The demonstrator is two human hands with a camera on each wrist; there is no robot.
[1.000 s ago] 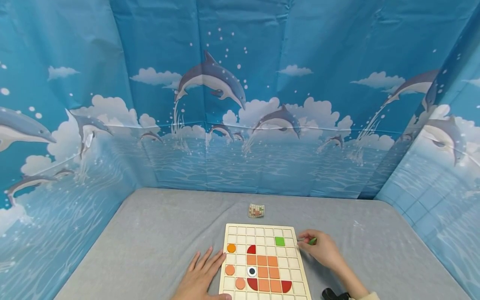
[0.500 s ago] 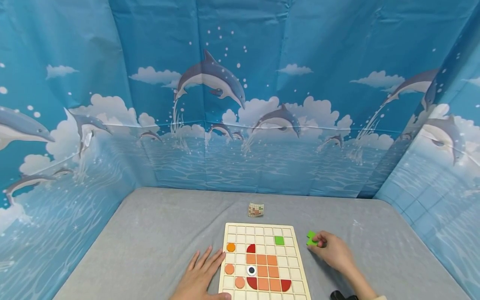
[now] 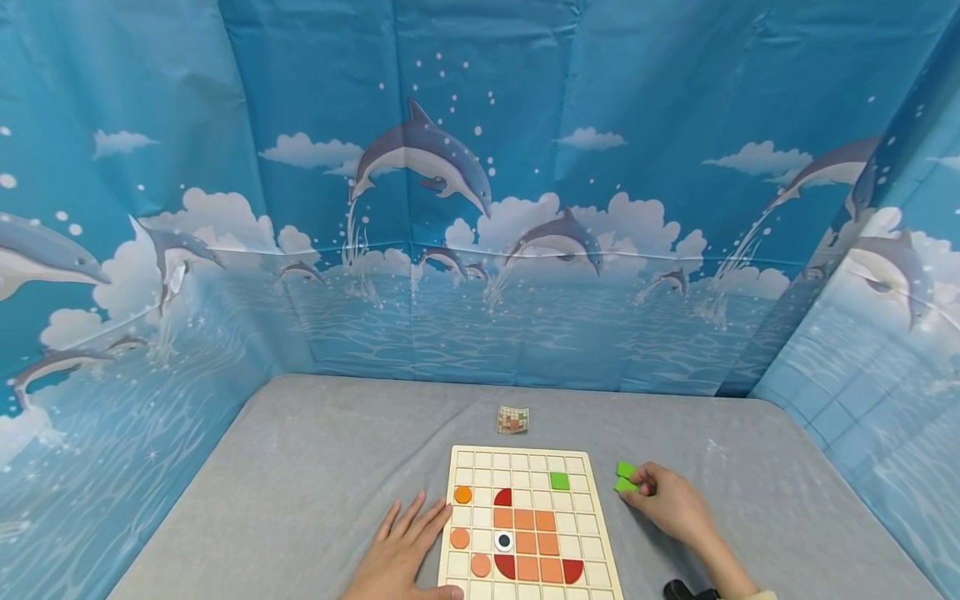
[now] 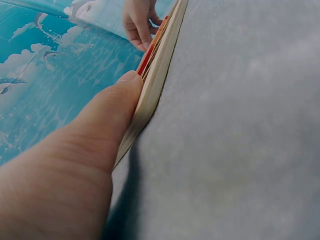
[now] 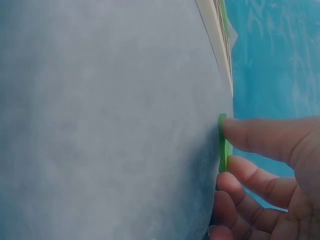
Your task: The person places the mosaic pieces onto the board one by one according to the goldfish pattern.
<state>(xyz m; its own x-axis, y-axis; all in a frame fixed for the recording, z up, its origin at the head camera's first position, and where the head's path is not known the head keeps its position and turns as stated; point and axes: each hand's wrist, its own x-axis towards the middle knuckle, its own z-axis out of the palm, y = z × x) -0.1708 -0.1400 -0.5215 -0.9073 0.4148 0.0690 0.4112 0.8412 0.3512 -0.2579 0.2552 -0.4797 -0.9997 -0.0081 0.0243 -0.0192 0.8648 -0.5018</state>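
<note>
A cream wooden grid board (image 3: 483, 461) lies at the front middle in the head view, bearing orange squares, red quarter-round pieces, orange discs, an eye disc (image 3: 504, 541) and a green square (image 3: 559, 481). Over its left edge my left hand (image 3: 401, 550) rests with fingers spread; in the left wrist view the thumb (image 4: 112, 102) touches the board's edge. Right of the board, my right hand (image 3: 670, 504) pinches a green square tile (image 3: 624, 484) low over the table. Thumb and forefinger span the tile (image 5: 222, 142) in the right wrist view. Another green tile (image 3: 626, 470) is just behind it.
A small patterned card (image 3: 513, 419) lies behind the board on the grey cloth-covered table (image 3: 337, 450). A black object (image 3: 681, 590) shows by the right wrist. A blue dolphin curtain (image 3: 480, 333) borders the table at the back and sides.
My right hand has moved right, away from the board's edge, with its green piece. Two green tiles now show side by side there. My left hand has stayed in place.
</note>
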